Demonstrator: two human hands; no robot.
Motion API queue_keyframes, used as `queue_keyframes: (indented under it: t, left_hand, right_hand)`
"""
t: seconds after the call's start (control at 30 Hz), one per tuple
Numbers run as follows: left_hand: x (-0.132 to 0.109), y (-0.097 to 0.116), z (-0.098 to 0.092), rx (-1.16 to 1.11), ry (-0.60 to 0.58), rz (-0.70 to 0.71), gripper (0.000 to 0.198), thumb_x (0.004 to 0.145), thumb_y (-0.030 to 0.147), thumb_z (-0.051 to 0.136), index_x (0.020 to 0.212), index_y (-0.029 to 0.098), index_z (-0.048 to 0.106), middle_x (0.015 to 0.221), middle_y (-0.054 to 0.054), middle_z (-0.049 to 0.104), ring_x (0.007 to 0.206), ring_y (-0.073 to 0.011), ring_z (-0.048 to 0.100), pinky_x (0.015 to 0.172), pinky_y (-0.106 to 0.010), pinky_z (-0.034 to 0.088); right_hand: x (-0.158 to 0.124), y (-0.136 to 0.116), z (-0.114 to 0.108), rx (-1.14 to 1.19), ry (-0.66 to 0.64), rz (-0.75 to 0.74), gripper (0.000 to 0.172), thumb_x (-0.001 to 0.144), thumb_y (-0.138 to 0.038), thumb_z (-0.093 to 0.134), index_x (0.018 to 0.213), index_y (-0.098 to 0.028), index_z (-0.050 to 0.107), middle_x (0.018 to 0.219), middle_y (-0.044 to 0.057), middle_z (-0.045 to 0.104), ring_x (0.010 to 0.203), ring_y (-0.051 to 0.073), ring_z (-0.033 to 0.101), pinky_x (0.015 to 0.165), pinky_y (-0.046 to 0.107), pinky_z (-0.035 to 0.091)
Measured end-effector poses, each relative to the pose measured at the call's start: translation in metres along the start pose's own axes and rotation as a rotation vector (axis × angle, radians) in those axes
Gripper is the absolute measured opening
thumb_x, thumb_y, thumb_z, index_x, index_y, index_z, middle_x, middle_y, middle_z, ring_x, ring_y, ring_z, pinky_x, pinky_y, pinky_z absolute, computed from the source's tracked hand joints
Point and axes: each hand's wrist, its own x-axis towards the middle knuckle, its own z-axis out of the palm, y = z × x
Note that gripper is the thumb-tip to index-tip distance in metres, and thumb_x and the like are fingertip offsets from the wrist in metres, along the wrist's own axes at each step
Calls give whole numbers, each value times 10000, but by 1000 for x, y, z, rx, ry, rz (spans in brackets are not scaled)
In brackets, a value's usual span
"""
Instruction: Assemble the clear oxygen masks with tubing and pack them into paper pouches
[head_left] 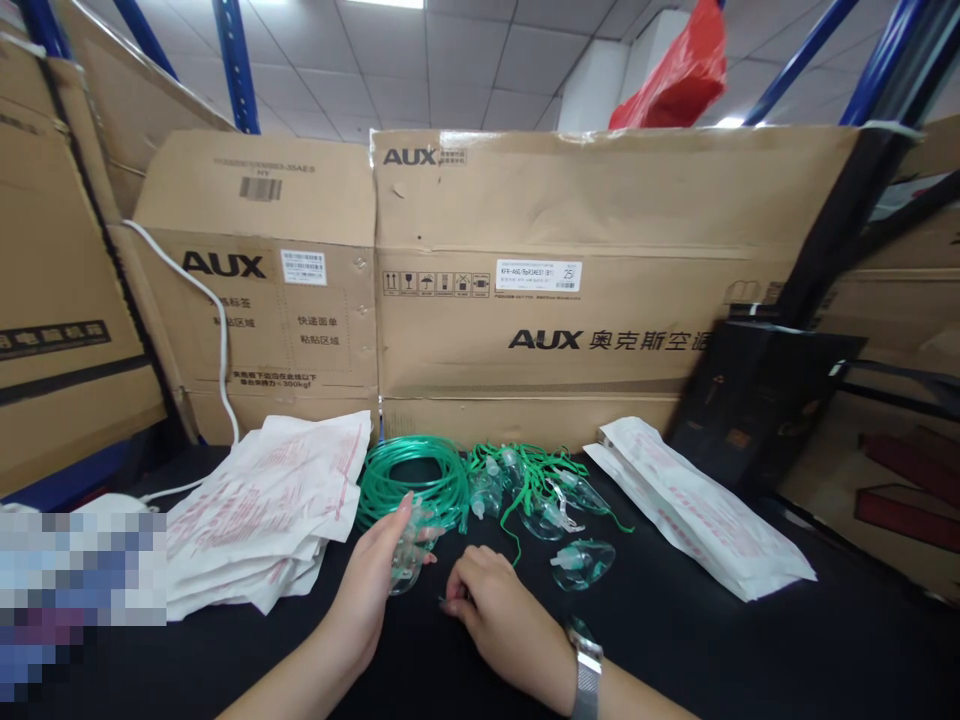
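Note:
My left hand [375, 575] is closed round a small clear plastic piece [407, 560], its fingers partly behind it. To its right, my right hand [491, 595] is curled with fingertips pinched low over the black table; a tiny dark bit shows at the fingertips, too small to name. A coil of green tubing [416, 447] lies just beyond my left hand. Several clear masks with green straps [525, 485] are heaped to the right of the coil. One separate clear mask [585, 563] rests nearer, to the right of my right hand.
White printed packages [262, 510] are stacked on the left of the black table [660, 650]. More white packages [697, 510] lie on the right. Cardboard panels [450, 350] stand along the back, with a black box [765, 400] at the right and a white cable [223, 340] at the left.

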Motion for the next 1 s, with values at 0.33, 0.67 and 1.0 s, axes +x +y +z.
queue_keyframes:
  t: [0.33,0.67,1.0]
  left_hand:
    - [2,-4,1,-23,23,46,383,625,419,662,903,157,651,897,-62,691,878,-220,607,744,-279,445]
    - [1,-9,5,77,-109,78,334,633,449,639,777,150,680,683,-25,681,663,-181,600,626,-257,441]
    - [3,-13,5,181,-123,159,300,655,393,634,828,148,644,832,-53,671,837,-210,587,755,-284,426]
  right_hand:
    - [8,-7,-9,748,137,85,107,832,-236,472,745,-185,507,664,-13,590,642,127,578,635,249,462]
    - [5,-11,-6,801,166,71,95,798,-223,510,717,-183,538,667,-13,580,648,130,563,632,247,449]
    - [3,-13,-4,786,134,95,117,801,-203,491,691,-177,522,616,-21,549,578,116,527,580,230,431]
